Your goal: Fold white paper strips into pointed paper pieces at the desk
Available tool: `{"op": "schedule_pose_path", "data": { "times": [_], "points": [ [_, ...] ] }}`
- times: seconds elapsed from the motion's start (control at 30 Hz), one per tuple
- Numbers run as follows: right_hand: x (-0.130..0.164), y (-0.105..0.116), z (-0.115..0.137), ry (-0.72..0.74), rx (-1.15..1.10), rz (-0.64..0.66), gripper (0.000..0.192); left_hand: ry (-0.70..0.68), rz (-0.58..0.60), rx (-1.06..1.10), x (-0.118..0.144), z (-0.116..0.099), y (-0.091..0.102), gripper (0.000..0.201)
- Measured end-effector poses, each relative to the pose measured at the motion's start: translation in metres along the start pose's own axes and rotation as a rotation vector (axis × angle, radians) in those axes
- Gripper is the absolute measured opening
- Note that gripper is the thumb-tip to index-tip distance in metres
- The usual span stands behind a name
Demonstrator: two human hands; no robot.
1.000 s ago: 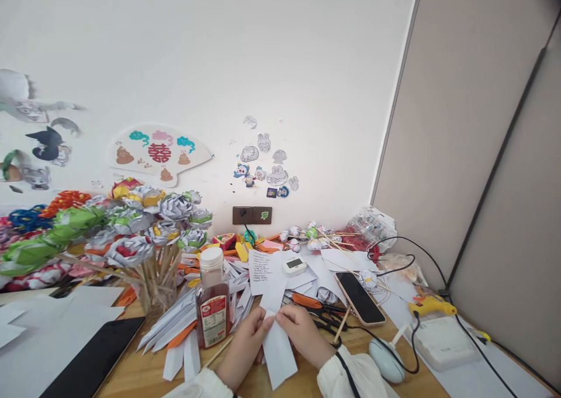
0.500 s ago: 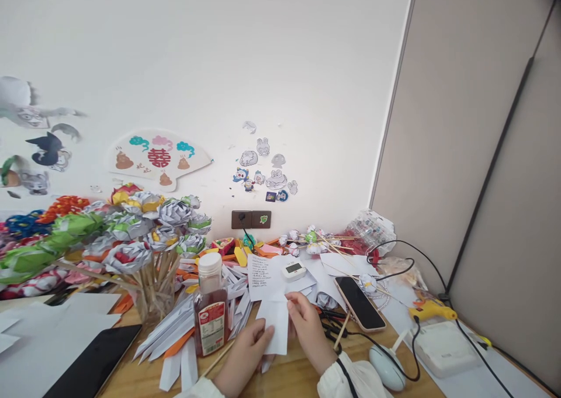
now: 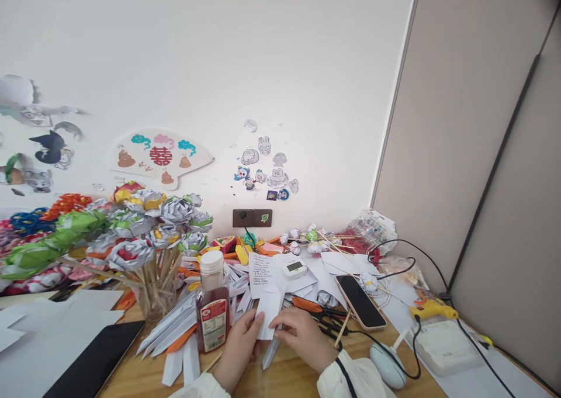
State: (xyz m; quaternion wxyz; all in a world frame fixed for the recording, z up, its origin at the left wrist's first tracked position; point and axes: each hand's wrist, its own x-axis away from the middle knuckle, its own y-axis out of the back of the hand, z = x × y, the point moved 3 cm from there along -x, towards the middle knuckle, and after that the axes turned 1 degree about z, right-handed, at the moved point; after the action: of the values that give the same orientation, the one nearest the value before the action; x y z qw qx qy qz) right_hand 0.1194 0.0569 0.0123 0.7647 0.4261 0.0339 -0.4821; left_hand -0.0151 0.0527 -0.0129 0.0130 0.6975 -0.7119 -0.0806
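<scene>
A narrow piece of white paper (image 3: 269,309) is held upright above the table. My left hand (image 3: 242,344) is closed on its left side, with the thumb lying along the front. My right hand (image 3: 303,335) pinches the lower right edge between thumb and bent fingers. Below the hands, a folded white paper strip (image 3: 271,354) lies on the wooden table. Behind the held paper are a sheet with handwriting (image 3: 260,269) and a small white digital timer (image 3: 294,267). Black-handled scissors (image 3: 326,322) lie just beyond my right hand, partly covered.
On the left stand a bottle of reddish-brown liquid (image 3: 213,310), folded paper strips (image 3: 169,322), paper flowers on sticks (image 3: 131,252) and a black tablet (image 3: 94,363). To the right are a phone (image 3: 362,301), a computer mouse (image 3: 387,364), cables and a yellow glue gun (image 3: 433,308).
The held paper has become narrower and sits slightly higher. My right hand has moved down along its edge, uncovering an orange piece behind. My left hand has shifted slightly left and up.
</scene>
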Motion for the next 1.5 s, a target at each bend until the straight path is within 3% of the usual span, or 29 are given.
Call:
{"op": "schedule_pose_path", "data": {
  "times": [0.23, 0.47, 0.6, 0.8, 1.23, 1.33, 1.5],
  "points": [
    [0.001, 0.000, 0.002, -0.037, -0.049, -0.026, 0.007, 0.021, 0.024, 0.023, 0.002, -0.004, -0.002, 0.034],
    [0.000, -0.001, 0.004, -0.005, -0.109, -0.008, 0.012, 0.023, 0.007, 0.030, 0.001, 0.000, -0.001, 0.036],
    [0.000, -0.005, -0.006, -0.103, -0.187, -0.074, 0.009, 0.032, 0.022, 0.060, 0.001, -0.001, -0.002, 0.039],
    [0.000, -0.017, -0.020, -0.288, -0.518, -0.101, 0.013, 0.044, 0.089, 0.076, 0.003, -0.005, -0.006, 0.040],
    [-0.003, -0.018, -0.021, -0.347, -0.515, -0.168, 0.008, 0.052, 0.108, 0.092, 0.002, -0.001, -0.006, 0.037],
    [-0.003, -0.014, -0.020, -0.343, -0.538, -0.178, 0.008, 0.099, 0.186, 0.191, 0.001, -0.003, -0.004, 0.036],
    [-0.004, -0.008, -0.023, -0.336, -0.598, -0.184, 0.009, 0.148, 0.462, 0.323, 0.004, -0.014, -0.001, 0.025]
  ]
}}
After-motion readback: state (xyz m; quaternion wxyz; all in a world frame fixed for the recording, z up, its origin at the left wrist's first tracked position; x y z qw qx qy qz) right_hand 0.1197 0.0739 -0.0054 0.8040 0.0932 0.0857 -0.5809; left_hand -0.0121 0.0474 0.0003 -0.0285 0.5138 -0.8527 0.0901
